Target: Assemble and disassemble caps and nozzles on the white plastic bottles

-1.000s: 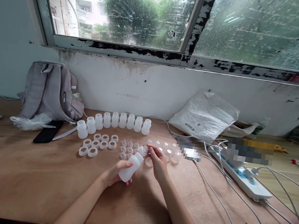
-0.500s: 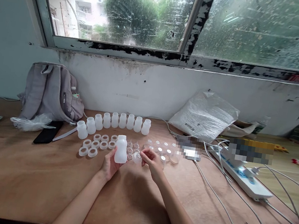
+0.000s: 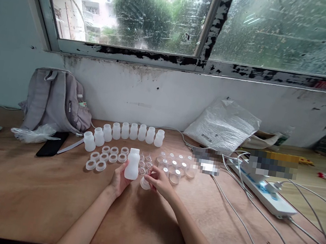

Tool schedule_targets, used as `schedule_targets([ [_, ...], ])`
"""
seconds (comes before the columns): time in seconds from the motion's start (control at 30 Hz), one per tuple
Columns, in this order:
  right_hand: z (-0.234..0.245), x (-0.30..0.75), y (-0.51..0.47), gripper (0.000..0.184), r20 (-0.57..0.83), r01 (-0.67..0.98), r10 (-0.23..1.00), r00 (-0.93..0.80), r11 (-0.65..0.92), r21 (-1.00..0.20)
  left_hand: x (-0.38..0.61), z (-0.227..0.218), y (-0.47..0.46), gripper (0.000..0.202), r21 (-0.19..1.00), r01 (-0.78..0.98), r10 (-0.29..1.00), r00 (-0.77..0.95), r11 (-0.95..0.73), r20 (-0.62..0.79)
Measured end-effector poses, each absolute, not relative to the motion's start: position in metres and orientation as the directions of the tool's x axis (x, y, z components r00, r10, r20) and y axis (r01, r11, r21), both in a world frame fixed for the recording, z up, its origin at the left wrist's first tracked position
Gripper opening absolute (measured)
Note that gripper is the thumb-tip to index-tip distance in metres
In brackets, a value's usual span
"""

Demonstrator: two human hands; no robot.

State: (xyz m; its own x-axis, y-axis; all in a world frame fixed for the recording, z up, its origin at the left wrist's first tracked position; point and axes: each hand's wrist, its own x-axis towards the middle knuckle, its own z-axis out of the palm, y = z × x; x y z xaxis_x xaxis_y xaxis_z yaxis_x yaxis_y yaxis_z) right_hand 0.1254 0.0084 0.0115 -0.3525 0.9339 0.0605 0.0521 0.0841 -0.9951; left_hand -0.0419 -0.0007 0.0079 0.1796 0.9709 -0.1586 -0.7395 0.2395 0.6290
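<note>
On the tabletop [image 3: 15, 197], upright bottle [image 3: 132, 164] near the middle. Just right of the bottle, small cap [image 3: 144, 184]; farther right, round lids [image 3: 176, 163], then power strip [image 3: 274, 203]. Left of the bottle, rings [image 3: 104, 156], farther left, phone [image 3: 52, 143]. Behind the bottle, bottle row [image 3: 124, 131]; behind and left, backpack [image 3: 57, 99]; behind and right, plastic bag [image 3: 224, 125], against the wall.
</note>
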Motion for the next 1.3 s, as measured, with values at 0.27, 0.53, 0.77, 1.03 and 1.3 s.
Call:
schedule_targets([
  [0.27,0.0082,0.1248,0.0095,0.022,0.085,0.067,0.93,-0.358,0.116,-0.991,-0.0421,0.005,0.0008,0.031,0.631,-0.737,0.97,0.178,0.243,-0.165],
  [0.53,0.0061,0.126,0.0108,0.022,0.131,0.122,0.928,-0.348,0.183,-0.976,-0.0427,0.0061,-0.0003,0.03,0.642,-0.722,0.966,0.198,0.26,-0.168],
  [0.77,0.0102,0.1269,0.0099,0.027,0.139,0.153,0.933,-0.332,0.199,-0.968,-0.0434,0.0053,0.0,0.03,0.63,-0.729,0.964,0.206,0.267,-0.171],
  [1.03,0.0098,0.1278,0.0115,0.031,0.139,0.157,0.939,-0.315,0.196,-0.968,-0.0431,0.0035,0.0006,0.034,0.643,-0.718,0.964,0.198,0.266,-0.178],
  [1.3,0.0091,0.1275,0.0123,0.03,0.143,0.144,0.943,-0.3,0.193,-0.971,-0.0437,0.0026,0.0017,0.034,0.636,-0.722,0.962,0.209,0.274,-0.177],
])
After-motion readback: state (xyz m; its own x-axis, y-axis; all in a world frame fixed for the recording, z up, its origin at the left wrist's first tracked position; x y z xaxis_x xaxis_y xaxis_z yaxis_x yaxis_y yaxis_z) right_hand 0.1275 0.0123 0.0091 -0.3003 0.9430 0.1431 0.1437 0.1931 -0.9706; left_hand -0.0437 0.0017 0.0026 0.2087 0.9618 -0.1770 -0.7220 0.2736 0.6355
